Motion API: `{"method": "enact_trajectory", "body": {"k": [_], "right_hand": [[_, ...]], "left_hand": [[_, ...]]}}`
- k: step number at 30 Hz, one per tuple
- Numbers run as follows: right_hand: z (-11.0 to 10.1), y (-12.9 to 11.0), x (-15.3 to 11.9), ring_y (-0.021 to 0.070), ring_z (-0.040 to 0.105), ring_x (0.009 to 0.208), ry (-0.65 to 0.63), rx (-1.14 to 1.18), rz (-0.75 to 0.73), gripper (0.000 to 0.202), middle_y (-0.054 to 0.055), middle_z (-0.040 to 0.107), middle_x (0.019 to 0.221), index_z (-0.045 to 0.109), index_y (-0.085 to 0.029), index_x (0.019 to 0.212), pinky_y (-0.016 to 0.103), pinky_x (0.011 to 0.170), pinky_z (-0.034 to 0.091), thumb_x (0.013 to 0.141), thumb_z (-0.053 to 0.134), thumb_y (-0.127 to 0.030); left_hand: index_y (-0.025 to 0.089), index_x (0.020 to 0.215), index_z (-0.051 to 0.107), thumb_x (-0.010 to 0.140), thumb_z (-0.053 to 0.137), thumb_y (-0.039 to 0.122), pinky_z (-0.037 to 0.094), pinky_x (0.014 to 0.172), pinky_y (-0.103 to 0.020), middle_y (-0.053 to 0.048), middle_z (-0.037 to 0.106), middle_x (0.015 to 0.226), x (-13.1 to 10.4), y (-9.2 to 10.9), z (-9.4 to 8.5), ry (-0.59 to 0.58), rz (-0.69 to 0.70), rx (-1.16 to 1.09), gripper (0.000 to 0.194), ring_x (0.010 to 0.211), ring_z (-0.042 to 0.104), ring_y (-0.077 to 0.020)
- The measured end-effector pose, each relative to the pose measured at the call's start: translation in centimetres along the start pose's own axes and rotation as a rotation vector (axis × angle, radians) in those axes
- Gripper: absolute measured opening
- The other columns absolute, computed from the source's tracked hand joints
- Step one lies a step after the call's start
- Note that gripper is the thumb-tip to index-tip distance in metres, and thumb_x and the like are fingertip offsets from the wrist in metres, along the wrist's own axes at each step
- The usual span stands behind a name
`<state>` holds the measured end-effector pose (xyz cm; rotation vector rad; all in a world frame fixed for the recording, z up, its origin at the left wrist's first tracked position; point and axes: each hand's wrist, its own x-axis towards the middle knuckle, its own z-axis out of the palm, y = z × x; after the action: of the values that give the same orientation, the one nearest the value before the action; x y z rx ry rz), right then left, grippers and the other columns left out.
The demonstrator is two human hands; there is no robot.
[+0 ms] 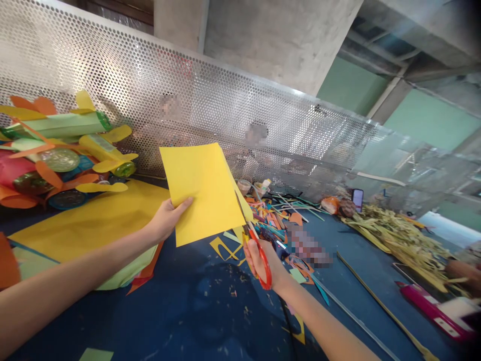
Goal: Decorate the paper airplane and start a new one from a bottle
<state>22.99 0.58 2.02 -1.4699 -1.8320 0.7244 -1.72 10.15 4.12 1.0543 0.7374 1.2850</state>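
Observation:
A yellow sheet of paper (203,190) is held up above the blue table by my left hand (168,219), its thumb lying on the front face at the lower left. My right hand (261,260) grips red-handled scissors (266,271), whose blades meet the sheet's lower right edge. A narrow strip hangs apart along that right edge. Beneath and behind the scissors lie yellow paper offcuts (225,249).
Paper-and-bottle crafts (63,155) are piled at the left beside large yellow sheets (101,220). Colourful scraps (276,220), a thin stick (379,301), dried husks (398,230) and a magenta box (432,308) lie rightward. A perforated metal panel (210,105) stands behind.

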Motion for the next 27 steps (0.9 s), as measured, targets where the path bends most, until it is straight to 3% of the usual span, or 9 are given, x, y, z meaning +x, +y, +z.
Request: {"method": "enact_trajectory", "body": {"k": [9, 16, 21, 27], "right_hand": [[0.0, -0.4, 0.2, 0.0096, 0.033, 0.036, 0.048, -0.02, -0.016, 0.054, -0.004, 0.033, 0.042, 0.032, -0.022, 0.054, 0.023, 0.034, 0.025, 0.082, 0.029, -0.069], [0.6, -0.5, 0.1, 0.0096, 0.038, 0.031, 0.039, 0.113, 0.117, 0.053, -0.005, 0.034, 0.041, 0.035, -0.022, 0.056, 0.022, 0.032, 0.031, 0.08, 0.033, -0.069], [0.1, -1.9, -0.2, 0.0155, 0.057, 0.053, -0.094, 0.189, 0.061, 0.057, 0.004, 0.055, 0.058, 0.046, -0.019, 0.061, 0.027, 0.054, 0.049, 0.083, 0.026, -0.068], [-2.4, -2.9, -0.6, 0.0193, 0.057, 0.073, -0.182, 0.022, -0.127, 0.048, 0.006, 0.061, 0.078, 0.058, -0.019, 0.074, 0.032, 0.072, 0.048, 0.086, 0.033, -0.059]], "left_hand": [[0.015, 0.103, 0.063, 0.068, 0.072, 0.038, 0.055, 0.077, -0.031, -0.008, 0.069, 0.105, -0.1, 0.0, 0.0, 0.014, -0.001, 0.012, 0.042, 0.09, 0.067, -0.0231], [0.015, 0.103, 0.063, 0.067, 0.072, 0.039, 0.055, 0.077, -0.033, -0.009, 0.069, 0.104, 0.0, -0.2, -0.1, 0.028, -0.007, 0.018, 0.044, 0.088, 0.067, -0.0239], [0.017, 0.104, 0.063, 0.07, 0.071, 0.039, 0.055, 0.079, -0.034, -0.008, 0.069, 0.103, 0.3, -0.8, -0.6, 0.0, -0.002, 0.009, 0.041, 0.087, 0.068, -0.0233], [0.015, 0.104, 0.063, 0.068, 0.072, 0.038, 0.055, 0.08, -0.033, -0.009, 0.069, 0.104, 1.0, -0.5, -1.2, 0.063, 0.032, 0.001, 0.043, 0.09, 0.067, -0.0242]]}}
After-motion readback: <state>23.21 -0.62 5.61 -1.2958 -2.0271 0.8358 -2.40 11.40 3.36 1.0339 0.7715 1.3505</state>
